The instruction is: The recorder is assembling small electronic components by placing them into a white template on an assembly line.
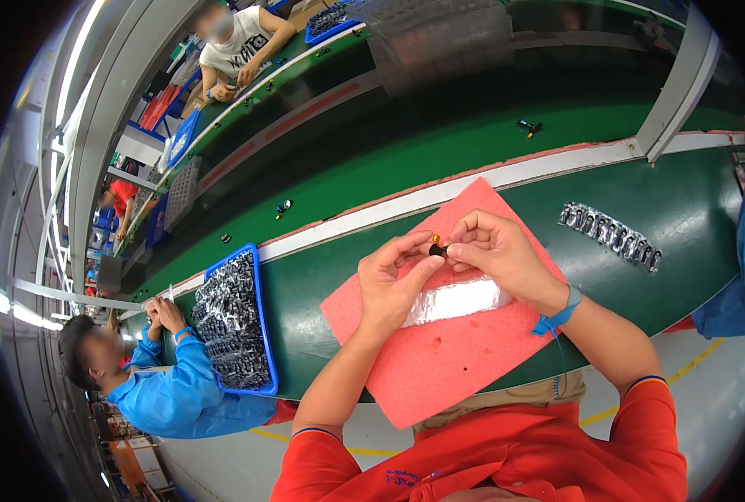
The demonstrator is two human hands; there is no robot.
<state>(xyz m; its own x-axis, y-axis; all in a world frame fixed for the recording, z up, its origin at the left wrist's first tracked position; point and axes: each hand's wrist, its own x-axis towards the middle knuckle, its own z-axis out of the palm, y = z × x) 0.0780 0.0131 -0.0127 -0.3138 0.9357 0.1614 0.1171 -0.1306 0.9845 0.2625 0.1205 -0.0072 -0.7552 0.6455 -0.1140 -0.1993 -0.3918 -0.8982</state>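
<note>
So there's a tiny black part (438,249) with a yellow bit on it, held up in the air above a pinkish-red foam sheet (439,372). Left hand (392,280) has it pinched between thumb and fingers, and the right hand (494,247) is pinching the right side of it, so both grips are pretty narrow. Right below them a shiny silvery strip (458,302) lies on the foam. There's a blue strap (560,313) on the right wrist. The foam's on a green table (690,201), with a wrapped row of black parts (611,237) off to the right and a blue tray (266,335) full of similar stuff to the left. Just past that tray sits a co-worker in blue (172,397). Beyond the white rail, a few little pieces (530,128) lie scattered on the green belt (406,163).
</note>
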